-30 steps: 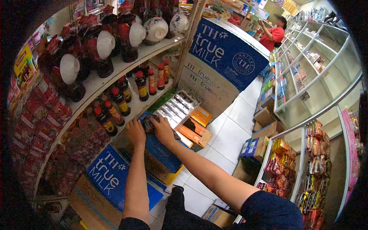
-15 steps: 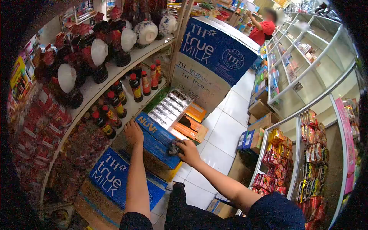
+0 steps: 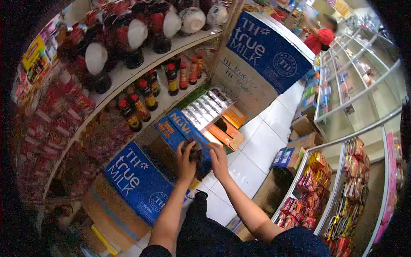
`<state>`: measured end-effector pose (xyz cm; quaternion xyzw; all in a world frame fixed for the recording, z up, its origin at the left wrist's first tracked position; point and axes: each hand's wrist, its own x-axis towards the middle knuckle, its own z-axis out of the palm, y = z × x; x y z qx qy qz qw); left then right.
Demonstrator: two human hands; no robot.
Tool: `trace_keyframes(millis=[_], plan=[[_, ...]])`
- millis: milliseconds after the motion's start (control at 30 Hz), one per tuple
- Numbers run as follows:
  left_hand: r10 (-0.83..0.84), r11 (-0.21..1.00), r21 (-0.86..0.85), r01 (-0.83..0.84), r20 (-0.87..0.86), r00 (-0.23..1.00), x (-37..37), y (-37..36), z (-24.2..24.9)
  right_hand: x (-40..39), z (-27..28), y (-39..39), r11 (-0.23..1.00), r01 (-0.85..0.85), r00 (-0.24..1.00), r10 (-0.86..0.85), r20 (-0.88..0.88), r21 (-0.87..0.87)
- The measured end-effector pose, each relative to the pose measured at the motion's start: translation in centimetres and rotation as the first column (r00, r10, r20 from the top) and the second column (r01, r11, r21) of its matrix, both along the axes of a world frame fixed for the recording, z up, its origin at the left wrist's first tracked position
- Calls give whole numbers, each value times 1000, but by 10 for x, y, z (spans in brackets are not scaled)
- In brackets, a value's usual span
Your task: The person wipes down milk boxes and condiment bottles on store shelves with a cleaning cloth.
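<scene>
A blue NuVi carton sits tilted in my view, its side facing me. My left hand is at its near right end, fingers curled over a dark crumpled cloth, blurred and partly covered. Beside it, my right hand lies along the carton's right end, fingers stretched and thumb apart, with nothing visible in it. Behind the carton are silver-wrapped packs in rows and an opened orange box.
Below the carton stands a TH true MILK box; more TH boxes are stacked behind. Shelves with sauce bottles and white bowls line the left. Snack packets hang at right. A person in red stands far back.
My left hand has moved right from the carton's left end to the dark cloth, which my right hand held before. My right hand's fingers have straightened. The view has shifted.
</scene>
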<state>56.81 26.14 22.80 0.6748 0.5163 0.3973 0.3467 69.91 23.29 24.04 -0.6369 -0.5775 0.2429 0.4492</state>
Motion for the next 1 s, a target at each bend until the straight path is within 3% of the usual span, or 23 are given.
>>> trace_keyframes(millis=[33, 67, 133, 167, 233, 267, 333, 400, 533, 633, 700, 733, 833, 933, 1000], plan=[[9, 992, 123, -4, -47, 999, -5, 7, -8, 5, -10, 2, 991, 113, 967, -127, 221, 75], [19, 994, 111, -14, -48, 999, -6, 10, -14, 6, -13, 3, 988, 129, 919, -150, 366, 81], [-99, 959, 175, 225, -536, 839, -9, 20, -26, 4, -47, 1, 992, 121, 830, -80, 552, -38], [-97, 925, 267, 269, -518, 850, -10, 27, -33, 0, -50, -1, 993, 111, 830, -71, 553, -39], [-82, 933, 247, 261, -562, 823, -11, 48, -41, -1, -53, -1, 991, 133, 742, -111, 661, 18], [-91, 941, 205, 270, -613, 785, -15, 52, -46, -1, -55, -6, 991, 134, 740, -105, 665, 6], [74, 938, 314, 144, -590, 804, -30, 80, -57, 1, -54, 1, 990, 140, 782, -101, 615, -15], [288, 904, 428, -7, -597, 749, -42, 107, -58, 0, -52, 1, 990, 140, 789, -91, 607, -34], [301, 918, 396, -35, -636, 711, -37, 132, -38, 4, -50, 6, 984, 157, 782, -73, 619, -83], [390, 908, 388, -155, -653, 649, -28, 109, -51, 5, -48, 1, 979, 176, 792, -79, 605, -102], [325, 911, 407, -65, -613, 720, -15, 70, -51, 6, -47, -2, 981, 163, 775, -64, 629, -101], [254, 948, 313, -58, -636, 729, -7, 48, -56, 7, -49, -3, 981, 170, 778, -73, 624, -96], [120, 962, 271, 43, -556, 822, 10, -9, -42, 5, -52, -5, 978, 179, 789, -77, 609, -108], [149, 957, 290, -7, -469, 870, 20, -30, -40, 8, -50, -7, 976, 175, 767, -52, 639, -131], [96, 955, 291, 51, -469, 878, 14, -27, -41, 8, -51, -7, 970, 164, 787, -20, 617, -178]])
